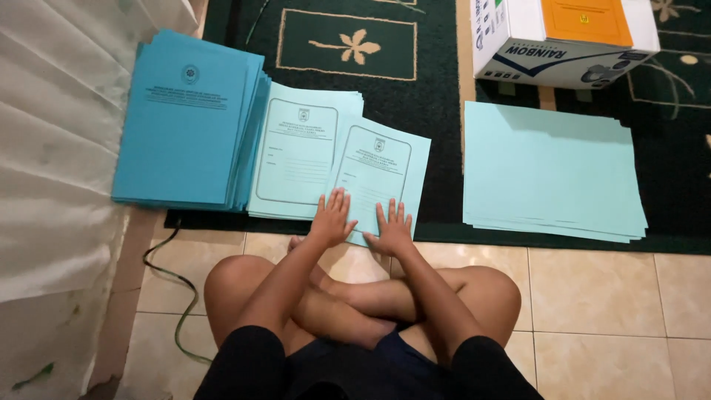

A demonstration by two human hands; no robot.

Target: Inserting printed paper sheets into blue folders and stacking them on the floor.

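A pale aqua folded paper cover with a printed frame (379, 181) lies on the dark carpet, both hands flat on its near edge, left grip (331, 218) and right grip (391, 230) spread, pressing the fold; just left sits the matching pile (296, 152).

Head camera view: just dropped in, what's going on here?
A person sits cross-legged on a tiled floor, left hand and right hand pressed flat on a pale green printed paper cover. It lies tilted atop a stack of matching covers, beside a darker blue stack. Blank pale green sheets lie to the right on a dark patterned rug, near a white cardboard box.
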